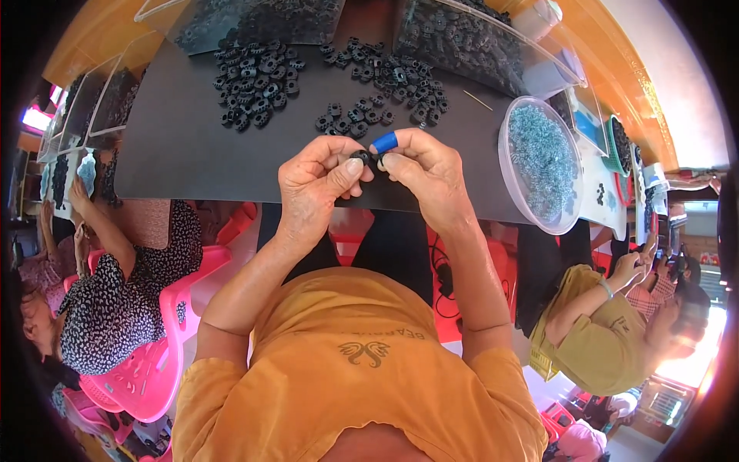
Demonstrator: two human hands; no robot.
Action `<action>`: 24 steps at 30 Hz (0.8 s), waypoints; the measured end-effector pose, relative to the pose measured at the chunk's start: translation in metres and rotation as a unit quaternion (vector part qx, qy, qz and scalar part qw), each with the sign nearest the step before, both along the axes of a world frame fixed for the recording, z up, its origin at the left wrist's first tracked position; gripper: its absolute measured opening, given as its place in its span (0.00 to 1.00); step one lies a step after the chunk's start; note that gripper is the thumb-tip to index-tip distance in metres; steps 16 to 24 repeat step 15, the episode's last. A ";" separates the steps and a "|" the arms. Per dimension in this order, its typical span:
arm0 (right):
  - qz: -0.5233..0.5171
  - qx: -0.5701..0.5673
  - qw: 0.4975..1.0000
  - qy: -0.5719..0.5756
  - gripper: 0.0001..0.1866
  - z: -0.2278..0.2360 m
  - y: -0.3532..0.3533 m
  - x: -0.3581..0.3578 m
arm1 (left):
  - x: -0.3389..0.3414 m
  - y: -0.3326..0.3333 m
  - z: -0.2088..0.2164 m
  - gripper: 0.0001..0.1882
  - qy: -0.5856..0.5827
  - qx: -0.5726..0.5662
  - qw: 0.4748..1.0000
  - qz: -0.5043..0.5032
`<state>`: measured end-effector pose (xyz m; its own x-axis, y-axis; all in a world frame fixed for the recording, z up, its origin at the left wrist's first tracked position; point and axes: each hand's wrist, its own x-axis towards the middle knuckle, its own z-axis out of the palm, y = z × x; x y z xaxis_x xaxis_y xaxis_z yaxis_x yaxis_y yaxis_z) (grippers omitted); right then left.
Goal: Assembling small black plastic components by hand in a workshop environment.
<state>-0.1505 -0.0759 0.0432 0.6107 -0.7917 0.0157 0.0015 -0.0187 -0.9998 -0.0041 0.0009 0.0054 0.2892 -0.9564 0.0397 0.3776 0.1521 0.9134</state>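
Over the near edge of the dark table (177,154), my two hands meet with their fingertips almost touching. My left hand (312,181) pinches a small black plastic piece (362,156) between thumb and fingers. My right hand (431,173), with a blue wrap (383,143) round its index finger, grips a dark bit at its fingertips; whether that is a separate piece or part of the same one I cannot tell. Just beyond the hands lies a small group of similar black pieces (356,119). Larger piles of black pieces (258,81) spread farther back.
At the right, a clear round bowl (508,154) holds many tiny bluish pieces. Clear bins (469,46) of black parts stand at the back. A thin stick (478,100) lies near the bowl. One person (115,308) sits at the left, another (600,331) at the right.
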 end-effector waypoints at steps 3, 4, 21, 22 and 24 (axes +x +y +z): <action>0.008 0.010 1.000 -0.017 0.07 -0.001 0.002 -0.002 | -0.001 0.001 0.001 0.08 -0.003 0.004 1.000 0.002; 0.012 0.019 0.999 -0.029 0.07 -0.001 0.002 -0.002 | -0.002 0.001 0.001 0.08 0.000 0.006 1.000 0.000; -0.023 0.110 0.993 -0.047 0.11 0.000 0.007 -0.007 | -0.004 0.006 0.003 0.08 0.005 0.017 1.000 -0.017; -0.023 0.110 0.993 -0.047 0.11 0.000 0.007 -0.007 | -0.004 0.006 0.003 0.08 0.005 0.017 1.000 -0.017; -0.023 0.110 0.993 -0.047 0.11 0.000 0.007 -0.007 | -0.004 0.006 0.003 0.08 0.005 0.017 1.000 -0.017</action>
